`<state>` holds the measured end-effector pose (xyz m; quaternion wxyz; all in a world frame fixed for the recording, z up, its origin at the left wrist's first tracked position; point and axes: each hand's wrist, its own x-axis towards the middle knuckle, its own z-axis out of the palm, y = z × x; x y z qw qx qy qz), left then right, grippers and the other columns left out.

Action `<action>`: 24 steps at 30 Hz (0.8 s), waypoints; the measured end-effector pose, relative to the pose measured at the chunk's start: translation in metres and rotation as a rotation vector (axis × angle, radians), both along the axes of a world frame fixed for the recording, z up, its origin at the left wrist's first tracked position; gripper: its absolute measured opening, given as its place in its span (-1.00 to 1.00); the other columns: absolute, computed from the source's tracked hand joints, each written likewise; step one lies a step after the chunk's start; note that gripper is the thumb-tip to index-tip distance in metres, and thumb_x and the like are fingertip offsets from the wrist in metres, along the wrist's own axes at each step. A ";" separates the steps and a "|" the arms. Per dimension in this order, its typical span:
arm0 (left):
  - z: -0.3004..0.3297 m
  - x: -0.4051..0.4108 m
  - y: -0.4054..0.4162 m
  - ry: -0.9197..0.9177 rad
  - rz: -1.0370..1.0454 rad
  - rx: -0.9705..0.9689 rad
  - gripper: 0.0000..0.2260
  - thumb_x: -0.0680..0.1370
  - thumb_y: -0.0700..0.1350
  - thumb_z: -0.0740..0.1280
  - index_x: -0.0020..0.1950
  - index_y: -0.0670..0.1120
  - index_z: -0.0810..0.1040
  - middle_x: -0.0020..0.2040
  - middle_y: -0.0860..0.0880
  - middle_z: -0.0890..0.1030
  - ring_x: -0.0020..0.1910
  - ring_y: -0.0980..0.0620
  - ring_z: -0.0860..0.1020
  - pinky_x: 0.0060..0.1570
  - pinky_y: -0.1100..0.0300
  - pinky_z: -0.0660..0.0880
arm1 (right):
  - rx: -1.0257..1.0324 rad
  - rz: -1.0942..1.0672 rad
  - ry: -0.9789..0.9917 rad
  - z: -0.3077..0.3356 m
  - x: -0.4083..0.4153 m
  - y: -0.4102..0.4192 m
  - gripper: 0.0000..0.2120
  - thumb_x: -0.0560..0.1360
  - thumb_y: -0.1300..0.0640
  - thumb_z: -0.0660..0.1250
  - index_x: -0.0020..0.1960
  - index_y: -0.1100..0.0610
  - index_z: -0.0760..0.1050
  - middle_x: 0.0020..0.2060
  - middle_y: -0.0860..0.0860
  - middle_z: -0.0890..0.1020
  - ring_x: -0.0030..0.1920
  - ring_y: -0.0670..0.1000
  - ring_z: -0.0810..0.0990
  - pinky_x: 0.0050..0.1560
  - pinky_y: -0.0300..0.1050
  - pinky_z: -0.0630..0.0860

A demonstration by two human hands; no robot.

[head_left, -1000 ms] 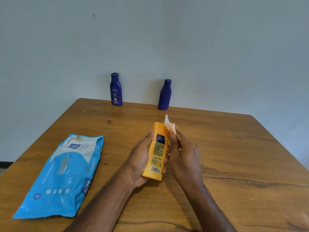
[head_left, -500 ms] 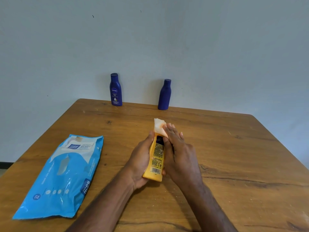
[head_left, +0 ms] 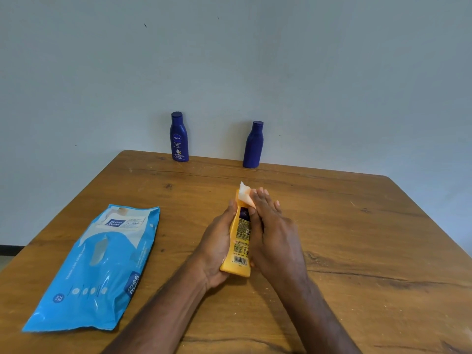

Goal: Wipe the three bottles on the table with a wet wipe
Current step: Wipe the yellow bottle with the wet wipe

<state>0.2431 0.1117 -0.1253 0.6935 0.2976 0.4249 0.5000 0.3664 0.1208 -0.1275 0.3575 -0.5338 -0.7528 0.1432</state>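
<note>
A yellow bottle (head_left: 239,241) lies tilted over the middle of the wooden table (head_left: 357,226), its back label up. My left hand (head_left: 217,241) grips it from the left side. My right hand (head_left: 273,236) presses a white wet wipe (head_left: 245,195) flat against the bottle's far end, fingers stretched along it. Two dark blue bottles stand upright at the table's far edge by the wall: one with a white label (head_left: 179,137) on the left, one plain (head_left: 253,145) to its right.
A blue wet-wipe pack (head_left: 102,264) lies flat on the left part of the table. The wall rises right behind the far edge. The table's right edge runs diagonally at the right.
My right hand has slid the wipe from the bottle's right side onto its top face near the far end. The left hand keeps its grip; the bottle has tipped slightly.
</note>
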 end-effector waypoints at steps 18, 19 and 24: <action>-0.001 -0.008 0.003 0.199 0.158 0.188 -0.77 0.65 -0.10 0.29 0.10 -0.15 0.71 0.06 -0.31 0.69 0.04 -0.26 0.68 0.04 -0.15 0.59 | -0.032 0.026 -0.028 -0.001 0.000 0.004 -0.56 0.70 0.04 0.06 0.57 0.03 0.21 0.57 -0.01 0.25 0.59 -0.10 0.12 0.60 -0.01 0.13; -0.003 -0.006 0.002 0.231 0.139 0.199 -0.77 0.65 -0.10 0.28 0.10 -0.16 0.71 0.05 -0.30 0.69 0.05 -0.28 0.68 0.05 -0.17 0.58 | -0.014 0.039 -0.052 0.001 -0.003 0.003 -0.56 0.70 0.04 0.06 0.57 0.04 0.20 0.58 -0.01 0.23 0.60 -0.10 0.09 0.60 0.00 0.13; -0.007 -0.002 0.000 0.315 0.110 0.221 -0.77 0.68 -0.18 0.23 0.13 -0.17 0.69 0.01 -0.18 0.73 0.05 -0.15 0.71 0.06 -0.09 0.62 | 0.009 0.117 -0.155 0.000 -0.007 -0.001 -0.57 0.71 0.07 0.05 0.57 0.05 0.23 0.58 -0.04 0.21 0.61 -0.15 -0.01 0.62 -0.02 0.03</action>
